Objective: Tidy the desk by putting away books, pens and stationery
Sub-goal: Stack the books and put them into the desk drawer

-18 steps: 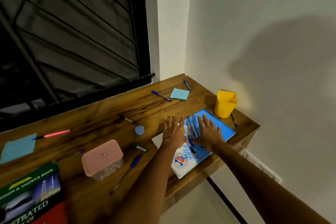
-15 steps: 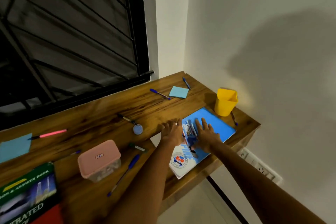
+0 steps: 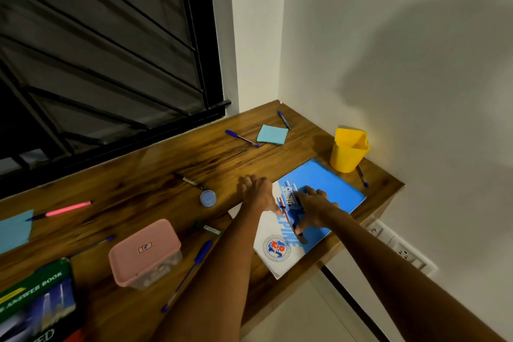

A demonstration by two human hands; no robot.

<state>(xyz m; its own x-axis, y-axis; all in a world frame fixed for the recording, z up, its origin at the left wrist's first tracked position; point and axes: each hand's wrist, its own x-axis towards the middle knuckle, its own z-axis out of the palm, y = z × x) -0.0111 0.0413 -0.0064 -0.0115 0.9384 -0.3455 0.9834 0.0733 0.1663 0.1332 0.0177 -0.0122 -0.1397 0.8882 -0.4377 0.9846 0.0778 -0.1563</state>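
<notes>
A blue and white notebook (image 3: 333, 186) lies at the desk's right end, its near corner over the edge. Several pens (image 3: 294, 203) lie across its cover. My right hand (image 3: 313, 207) is on them with fingers curled round the bunch, and a dark pen end (image 3: 301, 236) sticks out below the hand. My left hand (image 3: 258, 194) rests on the notebook's left edge with bent fingers, its thumb touching a thin pen. A yellow pen cup (image 3: 348, 151) stands just behind the notebook.
Loose pens (image 3: 241, 138) and blue sticky notes (image 3: 272, 134) lie at the back. A small blue jar (image 3: 208, 198), a pink-lidded box (image 3: 144, 251), a long blue pen (image 3: 191, 269), a pink highlighter (image 3: 68, 208) and a green book (image 3: 33, 291) sit left. The wall is close on the right.
Both hands lay flat and spread over the notebook before. Now the right hand's fingers have curled round the pens, and the left hand's fingers have bent.
</notes>
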